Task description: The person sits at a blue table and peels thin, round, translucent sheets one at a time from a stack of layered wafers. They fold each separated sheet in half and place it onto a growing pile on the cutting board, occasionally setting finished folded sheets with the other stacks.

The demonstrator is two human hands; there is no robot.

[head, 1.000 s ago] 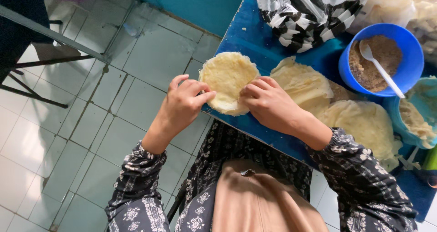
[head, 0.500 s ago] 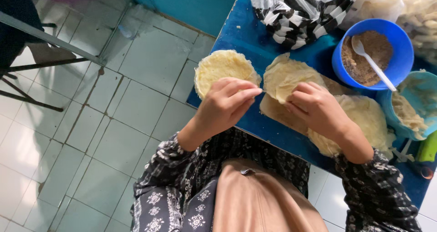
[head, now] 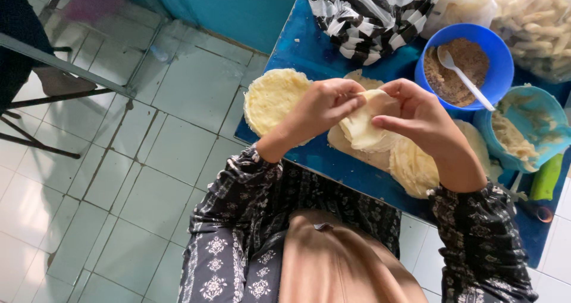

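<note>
On the blue table (head: 309,47), a flat round wrapper (head: 270,98) lies left of the blue bowl (head: 496,50). The left hand (head: 324,107) and right hand (head: 416,115) pinch a thin wrapper (head: 366,127) between closed fingertips, above a stack of wrappers (head: 410,166). A white spoon (head: 464,77) rests in the bowl; a striped bag (head: 369,17) sits just left of it.

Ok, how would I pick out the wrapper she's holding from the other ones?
On the blue table, left of the blue bowl with a white spoon, both hands pinch one pale wrapper. It alone is lifted and folding; the round wrapper lies flat.
</note>
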